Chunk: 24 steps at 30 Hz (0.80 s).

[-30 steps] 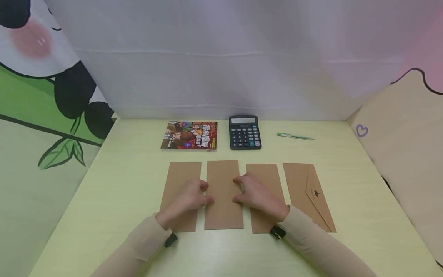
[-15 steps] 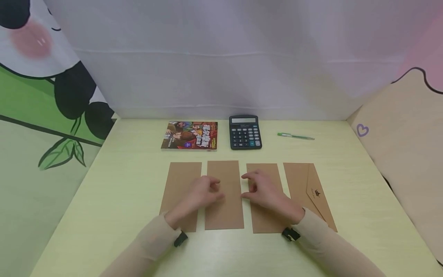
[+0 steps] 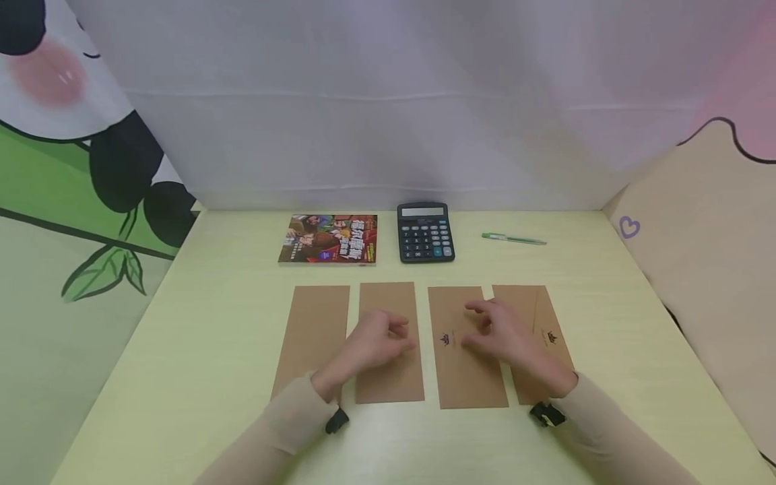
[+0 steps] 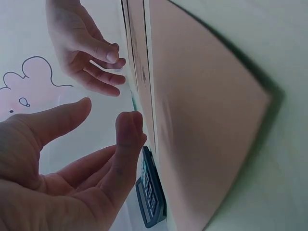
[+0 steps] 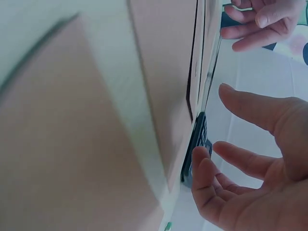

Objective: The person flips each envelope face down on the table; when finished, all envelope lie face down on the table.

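Several brown paper envelopes lie in a row on the table. My left hand [image 3: 374,342] hovers over the second envelope from the left [image 3: 393,296], its fingers loosely bent with nothing between thumb and fingertips. To its left lies the leftmost envelope [image 3: 318,313], flat face up. My right hand [image 3: 512,340] is over the gap between the third envelope [image 3: 467,387], which bears a small crown print, and the rightmost envelope [image 3: 521,300], which it partly hides. In the right wrist view the right hand's thumb and fingers [image 5: 250,106] are apart and hold nothing.
Behind the envelopes stand a comic-covered book [image 3: 330,239], a black calculator [image 3: 426,232] and a green pen [image 3: 514,238] on the pale table [image 3: 200,323]. A white cloth [image 3: 394,135] hangs at the table's back edge.
Both hands have moved to the right, the right hand farther, from the second envelope's edge past the third. The crown print on the third envelope now shows. The view has shifted slightly.
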Available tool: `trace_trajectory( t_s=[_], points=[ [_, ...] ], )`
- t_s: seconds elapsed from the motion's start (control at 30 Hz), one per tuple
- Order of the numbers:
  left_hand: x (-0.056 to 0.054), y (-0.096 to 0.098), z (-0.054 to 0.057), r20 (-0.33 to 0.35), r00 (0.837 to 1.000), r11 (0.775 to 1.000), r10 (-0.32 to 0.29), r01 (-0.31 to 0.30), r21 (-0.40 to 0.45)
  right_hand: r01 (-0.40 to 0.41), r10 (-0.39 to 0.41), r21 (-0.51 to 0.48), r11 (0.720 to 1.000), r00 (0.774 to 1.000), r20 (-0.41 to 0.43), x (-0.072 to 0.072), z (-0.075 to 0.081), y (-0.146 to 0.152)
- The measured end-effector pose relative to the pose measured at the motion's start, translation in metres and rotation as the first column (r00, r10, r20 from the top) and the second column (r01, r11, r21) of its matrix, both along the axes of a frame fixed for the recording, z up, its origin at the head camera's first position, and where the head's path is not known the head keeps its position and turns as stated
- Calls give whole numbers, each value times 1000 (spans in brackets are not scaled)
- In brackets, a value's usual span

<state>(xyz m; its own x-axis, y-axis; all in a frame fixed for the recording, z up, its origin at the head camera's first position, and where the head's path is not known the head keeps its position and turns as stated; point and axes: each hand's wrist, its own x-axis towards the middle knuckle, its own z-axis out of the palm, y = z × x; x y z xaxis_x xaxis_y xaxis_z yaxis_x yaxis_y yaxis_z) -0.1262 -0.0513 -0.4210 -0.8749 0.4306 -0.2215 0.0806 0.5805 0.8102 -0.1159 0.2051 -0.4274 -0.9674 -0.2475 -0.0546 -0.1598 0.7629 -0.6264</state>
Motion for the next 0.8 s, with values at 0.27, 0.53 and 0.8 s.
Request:
trace_trajectory(
  t_s=[0.27, 0.53, 0.8],
  points=[
    [-1, 19, -6, -60, 995, 995, -74, 70, -70, 25, -27, 49, 998, 999, 38, 4, -9, 22],
    [-6, 33, -6, -51, 992, 979, -118, 108, -171, 66, -72, 74, 995, 995, 75, 5, -9, 28],
    [-4, 43, -8, -9, 992, 959, -123, 116, -260, 95, -97, 25, 995, 988, 123, 5, -6, 28]
  ],
)
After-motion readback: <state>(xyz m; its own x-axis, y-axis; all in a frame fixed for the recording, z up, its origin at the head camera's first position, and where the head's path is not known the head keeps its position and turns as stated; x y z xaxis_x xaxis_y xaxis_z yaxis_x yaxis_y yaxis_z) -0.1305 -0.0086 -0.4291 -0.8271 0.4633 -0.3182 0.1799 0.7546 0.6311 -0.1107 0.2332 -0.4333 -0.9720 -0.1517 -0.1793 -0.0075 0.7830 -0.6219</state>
